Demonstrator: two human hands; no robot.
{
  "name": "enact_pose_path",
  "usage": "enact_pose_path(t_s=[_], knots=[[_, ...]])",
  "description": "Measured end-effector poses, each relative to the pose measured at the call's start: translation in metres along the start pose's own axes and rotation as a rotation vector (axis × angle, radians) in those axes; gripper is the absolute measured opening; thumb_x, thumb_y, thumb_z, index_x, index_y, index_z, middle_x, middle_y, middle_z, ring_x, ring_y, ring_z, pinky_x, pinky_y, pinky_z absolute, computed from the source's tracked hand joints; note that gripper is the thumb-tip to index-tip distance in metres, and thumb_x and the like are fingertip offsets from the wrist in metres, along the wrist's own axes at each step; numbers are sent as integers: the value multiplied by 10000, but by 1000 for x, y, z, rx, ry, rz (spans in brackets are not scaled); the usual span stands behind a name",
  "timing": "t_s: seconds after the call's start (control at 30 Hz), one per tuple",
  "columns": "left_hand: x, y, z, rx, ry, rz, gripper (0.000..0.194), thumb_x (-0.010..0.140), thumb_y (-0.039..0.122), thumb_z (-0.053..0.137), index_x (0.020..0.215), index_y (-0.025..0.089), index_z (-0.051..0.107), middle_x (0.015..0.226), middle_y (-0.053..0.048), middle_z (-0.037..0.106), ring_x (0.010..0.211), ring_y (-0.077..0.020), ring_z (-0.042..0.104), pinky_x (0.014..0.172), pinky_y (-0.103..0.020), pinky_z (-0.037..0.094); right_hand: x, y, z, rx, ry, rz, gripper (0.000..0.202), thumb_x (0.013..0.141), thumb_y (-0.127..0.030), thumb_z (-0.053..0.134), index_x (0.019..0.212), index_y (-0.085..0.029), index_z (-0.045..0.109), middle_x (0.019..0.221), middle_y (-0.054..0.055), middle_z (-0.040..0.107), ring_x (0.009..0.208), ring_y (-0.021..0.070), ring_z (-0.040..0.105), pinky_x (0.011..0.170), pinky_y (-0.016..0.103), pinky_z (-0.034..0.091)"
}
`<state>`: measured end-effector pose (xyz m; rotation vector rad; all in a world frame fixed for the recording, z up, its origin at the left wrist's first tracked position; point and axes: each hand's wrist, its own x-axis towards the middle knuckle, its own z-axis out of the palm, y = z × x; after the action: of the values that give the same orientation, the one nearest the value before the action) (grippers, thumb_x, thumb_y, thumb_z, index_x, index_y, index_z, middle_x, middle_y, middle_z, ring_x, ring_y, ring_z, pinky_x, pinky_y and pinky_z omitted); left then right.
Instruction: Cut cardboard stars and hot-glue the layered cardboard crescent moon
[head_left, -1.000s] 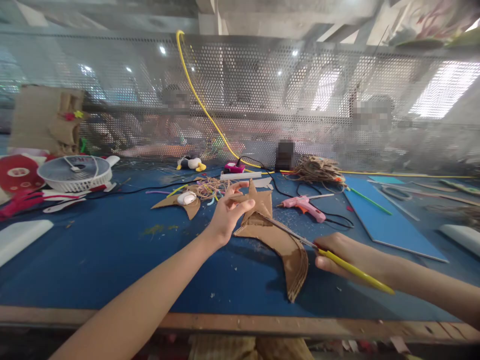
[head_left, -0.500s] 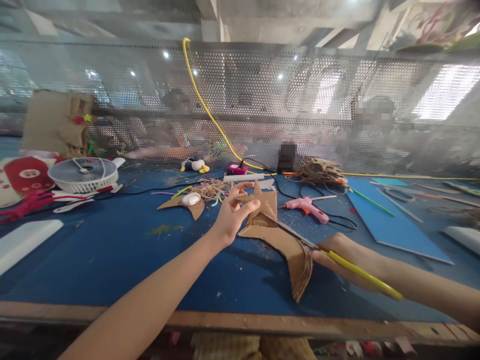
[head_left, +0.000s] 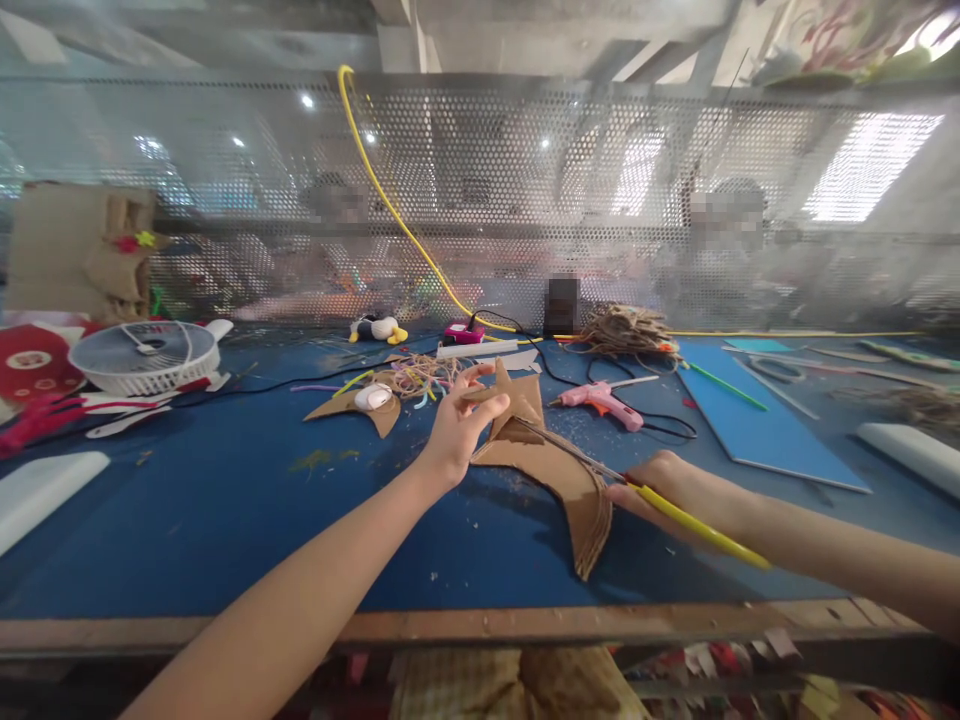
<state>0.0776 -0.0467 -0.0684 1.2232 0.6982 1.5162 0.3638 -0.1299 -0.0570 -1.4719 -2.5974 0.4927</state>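
My left hand [head_left: 459, 430] pinches a piece of brown cardboard [head_left: 519, 400] with a star-like point, thumb in front and fingers behind. My right hand [head_left: 667, 490] is closed round scissors [head_left: 690, 520] with yellow handles. Their blades reach left to the lower edge of the held cardboard; whether they are apart there I cannot make out. Just below lies a curved, crescent-shaped stack of cardboard [head_left: 574, 485] on the blue table. Farther left, a second curved cardboard piece [head_left: 341, 405] carries a white roundish item [head_left: 373, 398].
A pink glue gun [head_left: 604, 402] with a black cord lies behind my right hand. At the right is a blue board [head_left: 765, 420] with a green stick. A white fan-like basket [head_left: 142, 358] stands left. A bundle of brown cord [head_left: 626, 332] sits before the perforated metal screen [head_left: 495, 180].
The view has shifted slightly, moving everything a little left in the picture. The scissor handles look slightly closer to the cardboard; both hands keep their holds.
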Motion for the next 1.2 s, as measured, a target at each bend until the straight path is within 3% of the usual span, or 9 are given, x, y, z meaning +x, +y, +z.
enact_pose_path(t_s=[0.1,0.2,0.37,0.5,0.67,0.9,1.03,1.1,1.2], knots=[[19,5,-10,-168,231,-42,354,644,366,832,925,202,694,902,-26,731,950,-227,681,897,-378,507,-6,-2,-4,-36,-57,44,619,976,-697,332,642,-202,496,552,-17,469,496,106,296,482,270,237],[34,10,-21,-143,464,39,376,592,376,847,888,206,691,841,-4,718,999,-224,668,895,-336,481,-13,-5,-7,-196,-21,172,598,951,-707,377,634,-218,515,573,11,536,501,132,361,514,289,235],[21,4,-11,-105,314,14,436,634,392,867,978,205,677,879,-8,726,939,-198,669,910,-333,455,-11,-11,-14,-371,97,385,518,886,-692,484,645,-240,560,653,66,664,554,212,561,525,310,229],[2,-1,2,-23,161,-2,467,709,410,851,1091,222,659,1028,-32,730,1007,-209,654,940,-342,440,-1,-18,-17,-380,129,416,470,873,-677,491,766,-247,646,791,96,741,690,277,676,546,320,259],[-6,-4,7,26,102,-35,400,742,439,834,1044,220,688,1181,-59,708,1065,-217,641,953,-342,433,11,-22,-12,-345,118,488,459,904,-633,454,946,-250,705,989,118,776,851,316,720,615,335,351],[-13,2,16,-45,124,-113,388,734,458,838,1003,213,702,1063,-52,747,1101,-234,632,975,-351,409,17,-11,-11,-369,104,297,452,963,-510,450,890,-164,731,950,172,755,917,321,707,760,383,465],[-17,7,23,-128,114,-122,376,695,446,870,947,222,702,1047,-35,759,1092,-231,644,966,-344,424,31,-35,-29,-51,302,142,440,925,-572,551,981,-182,747,947,110,748,855,257,686,772,364,493],[-19,9,26,-172,104,-125,369,680,429,884,931,227,704,1048,-26,764,1087,-228,654,957,-340,437,44,-52,-30,322,322,58,501,865,-601,639,1126,-181,722,960,77,756,856,232,688,776,349,517],[-23,12,29,-211,61,-152,336,698,412,877,925,226,713,1039,-23,769,1051,-221,672,936,-337,458,63,-70,-18,825,326,-28,501,815,-592,709,1089,-174,732,993,68,772,915,237,701,777,348,543]])
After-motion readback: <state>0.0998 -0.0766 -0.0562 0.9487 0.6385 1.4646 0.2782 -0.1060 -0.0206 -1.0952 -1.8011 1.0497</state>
